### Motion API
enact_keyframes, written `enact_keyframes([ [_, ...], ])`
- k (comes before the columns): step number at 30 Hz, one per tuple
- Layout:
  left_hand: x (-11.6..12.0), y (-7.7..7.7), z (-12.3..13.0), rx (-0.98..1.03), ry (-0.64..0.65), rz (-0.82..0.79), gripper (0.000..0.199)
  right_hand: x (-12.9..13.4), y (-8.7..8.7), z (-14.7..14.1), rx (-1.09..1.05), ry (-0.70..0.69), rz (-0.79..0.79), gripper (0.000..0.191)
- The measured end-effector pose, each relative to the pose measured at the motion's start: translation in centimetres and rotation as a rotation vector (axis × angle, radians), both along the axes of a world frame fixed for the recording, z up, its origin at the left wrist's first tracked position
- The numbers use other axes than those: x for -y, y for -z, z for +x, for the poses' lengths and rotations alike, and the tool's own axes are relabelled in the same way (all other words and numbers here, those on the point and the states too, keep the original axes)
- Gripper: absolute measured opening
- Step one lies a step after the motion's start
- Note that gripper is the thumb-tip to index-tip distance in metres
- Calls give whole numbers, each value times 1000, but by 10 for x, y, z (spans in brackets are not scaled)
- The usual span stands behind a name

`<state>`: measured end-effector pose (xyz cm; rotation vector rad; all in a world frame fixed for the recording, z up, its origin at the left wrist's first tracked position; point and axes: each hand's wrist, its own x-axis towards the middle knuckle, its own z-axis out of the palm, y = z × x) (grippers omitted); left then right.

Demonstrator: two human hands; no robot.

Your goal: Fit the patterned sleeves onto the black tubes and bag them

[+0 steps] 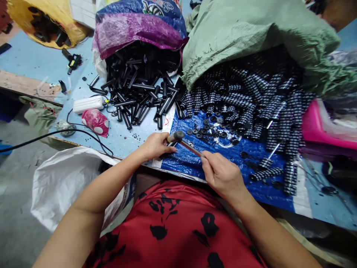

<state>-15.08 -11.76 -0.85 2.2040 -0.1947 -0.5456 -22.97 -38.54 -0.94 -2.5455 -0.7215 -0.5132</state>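
Observation:
My right hand (223, 173) is closed round the handle of a small hammer (192, 149), which slants up and left over the table's front edge. The hammer's head, with a dark rounded end, is right beside the fingers of my left hand (156, 146). Those fingers are curled in a pinch around a small dark piece, mostly hidden behind the hammer head. To the right of the hammer, black discs (205, 128) lie scattered on a blue plastic sheet (189, 162). Black tubes (145, 108) are heaped beyond my left hand.
Black-and-white patterned rollers (240, 100) spill from a green sack (251, 33). A purple-and-blue sack (134, 29) stands behind the tubes. At left are a white power strip (89, 104), a red dotted pouch (95, 122) and a cable. A white sack (64, 186) hangs below the edge; a pink bin (323, 126) is right.

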Motion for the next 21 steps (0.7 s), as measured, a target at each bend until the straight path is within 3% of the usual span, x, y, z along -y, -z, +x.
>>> enact_keyframes([
  [3, 0, 1, 10, -21, 58, 33, 37, -4, -2, -7, 97, -141, 172, 28],
  [7, 10, 7, 18, -18, 79, 77, 41, -12, 6, -14, -2, -247, -13, 17],
  [9, 13, 3, 16, 56, 82, 129, 38, -12, 9, -15, -41, -274, -22, 15],
  [11, 2, -13, 7, 134, 89, 206, 31, -6, 9, -15, -44, -292, 101, 19],
  [13, -27, -41, -9, 143, 131, 301, 23, 2, 9, -16, -38, -242, 191, 23],
  [16, -88, -91, -40, -68, 343, 412, 18, 10, 15, -14, -32, -61, 156, 20],
  [18, -113, -116, -56, -139, 321, 478, 28, 8, 22, -11, -54, 29, 92, 14],
  [19, -114, -123, -60, -147, 318, 446, 33, 5, 25, -9, -71, 50, 56, 12],
  [21, -94, -123, -57, -58, 276, 291, 37, -5, 30, -4, -101, 54, -6, 14],
])
